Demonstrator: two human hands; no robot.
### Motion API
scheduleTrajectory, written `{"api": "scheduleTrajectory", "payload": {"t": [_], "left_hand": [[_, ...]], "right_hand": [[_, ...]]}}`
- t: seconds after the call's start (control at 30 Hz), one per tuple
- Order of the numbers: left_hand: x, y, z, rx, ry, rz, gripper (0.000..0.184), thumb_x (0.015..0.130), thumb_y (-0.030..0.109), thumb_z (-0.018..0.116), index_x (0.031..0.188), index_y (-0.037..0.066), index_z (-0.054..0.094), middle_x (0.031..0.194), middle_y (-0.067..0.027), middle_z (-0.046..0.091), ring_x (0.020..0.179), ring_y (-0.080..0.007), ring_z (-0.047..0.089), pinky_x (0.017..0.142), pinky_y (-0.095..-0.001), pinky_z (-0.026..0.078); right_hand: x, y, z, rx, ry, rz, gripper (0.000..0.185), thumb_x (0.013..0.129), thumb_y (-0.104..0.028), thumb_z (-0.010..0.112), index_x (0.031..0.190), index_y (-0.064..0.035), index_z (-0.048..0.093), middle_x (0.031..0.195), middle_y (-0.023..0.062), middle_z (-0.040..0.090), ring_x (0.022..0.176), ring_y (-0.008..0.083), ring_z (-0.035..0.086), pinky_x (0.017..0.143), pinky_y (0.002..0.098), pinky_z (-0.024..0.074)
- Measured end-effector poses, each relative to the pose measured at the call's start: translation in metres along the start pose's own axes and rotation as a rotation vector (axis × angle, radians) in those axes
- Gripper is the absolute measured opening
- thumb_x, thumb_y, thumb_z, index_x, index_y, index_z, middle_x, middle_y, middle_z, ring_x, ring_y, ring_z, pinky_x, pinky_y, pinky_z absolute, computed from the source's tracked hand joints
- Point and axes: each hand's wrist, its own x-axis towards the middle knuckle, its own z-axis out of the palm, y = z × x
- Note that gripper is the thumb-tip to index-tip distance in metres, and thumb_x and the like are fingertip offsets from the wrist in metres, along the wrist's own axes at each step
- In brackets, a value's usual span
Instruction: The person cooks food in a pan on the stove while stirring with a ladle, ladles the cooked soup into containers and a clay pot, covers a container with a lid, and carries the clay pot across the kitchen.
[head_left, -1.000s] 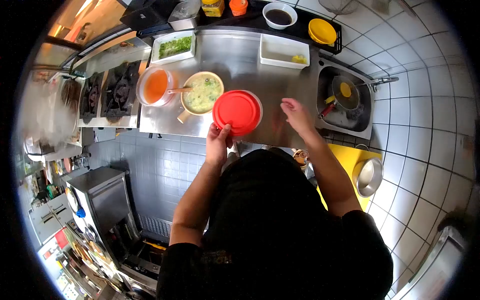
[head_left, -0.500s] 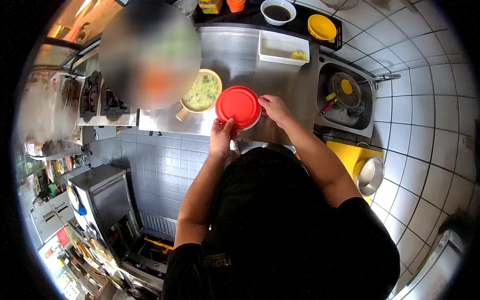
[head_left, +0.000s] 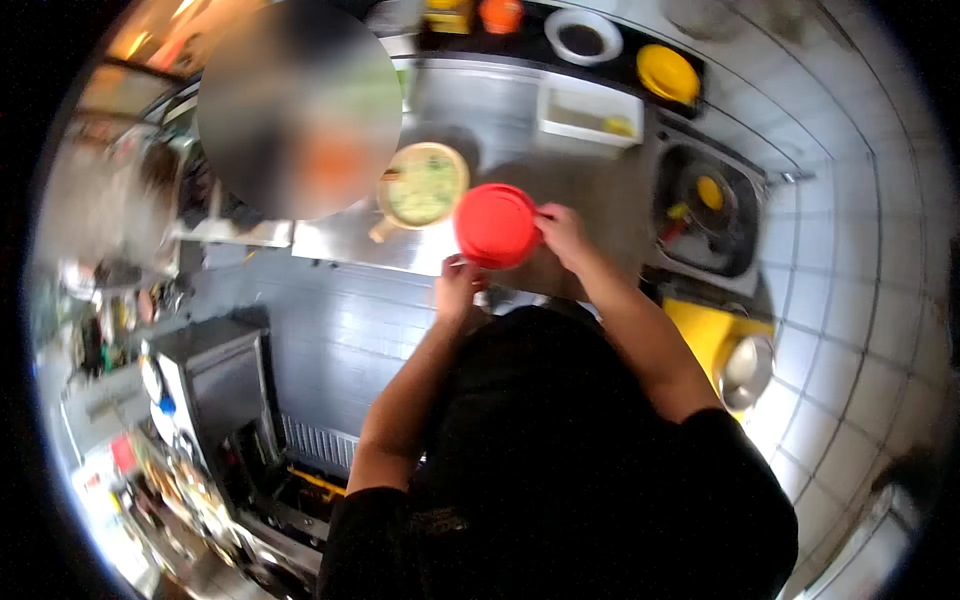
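A round red lid is between my hands, over the near edge of the steel counter. My right hand is closed on its right rim. At the lower left rim, my left hand has its fingers curled against the edge; blur softens the fingertips. What is under the lid is hidden. Just left of it, a pale handled pan with yellow-green food stands on the counter, its handle pointing down and left.
Behind on the steel counter is a white rectangular tub with something yellow inside. A bowl of dark liquid and yellow bowls stand on the black shelf. A sink is to the right, a metal pot nearer.
The whole scene has shifted right and slightly down, and it is blurred. The lid stays in my hands beside the pan. My left thumb no longer shows on top of the lid.
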Motion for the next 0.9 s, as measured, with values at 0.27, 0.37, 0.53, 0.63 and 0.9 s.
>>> {"api": "scheduleTrajectory", "payload": {"t": [0.27,0.37,0.53,0.63,0.9], "left_hand": [[0.023,0.020,0.015,0.522,0.103,0.171,0.030,0.078,0.002,0.058,0.106,-0.001,0.069,0.101,-0.0233,0.071,0.096,-0.0351,0.069,0.084,-0.0436,0.056],[0.040,0.021,0.028,0.617,0.106,0.282,0.029,0.075,0.001,0.055,0.100,0.000,0.070,0.098,-0.0267,0.069,0.097,-0.0412,0.067,0.086,-0.0456,0.054],[0.030,0.029,0.028,0.458,0.051,0.231,0.026,0.079,0.003,0.058,0.104,-0.002,0.065,0.091,-0.0268,0.069,0.091,-0.0387,0.069,0.080,-0.0446,0.055],[0.023,0.011,0.030,0.368,-0.016,0.218,0.031,0.077,0.000,0.058,0.108,-0.002,0.063,0.088,-0.0262,0.069,0.088,-0.0372,0.070,0.075,-0.0443,0.055],[0.059,0.045,0.035,0.544,-0.144,0.242,0.022,0.074,-0.003,0.054,0.090,-0.002,0.069,0.093,-0.0286,0.068,0.092,-0.0419,0.068,0.078,-0.0461,0.055]], "right_hand": [[-0.027,0.053,-0.024,0.335,-0.059,0.240,0.032,0.097,-0.016,0.059,0.125,0.0003,0.057,0.116,0.0104,0.062,0.098,0.0213,0.062,0.081,0.0344,0.0528],[-0.005,0.037,-0.041,0.202,-0.023,0.181,0.034,0.100,-0.022,0.056,0.126,0.0003,0.057,0.114,0.0086,0.063,0.096,0.0197,0.061,0.079,0.0330,0.0502],[-0.022,0.027,-0.043,0.158,0.026,0.218,0.039,0.102,-0.025,0.053,0.130,0.0022,0.055,0.121,0.0125,0.061,0.101,0.0243,0.060,0.085,0.0354,0.0476],[-0.038,0.049,-0.026,0.218,0.094,0.208,0.035,0.101,-0.024,0.055,0.127,0.0000,0.058,0.106,0.0082,0.067,0.086,0.0194,0.063,0.075,0.0318,0.0497],[-0.056,0.010,-0.023,0.310,0.106,0.289,0.041,0.102,-0.021,0.052,0.137,-0.0010,0.051,0.130,0.0109,0.059,0.111,0.0249,0.060,0.095,0.0371,0.0471]]}}
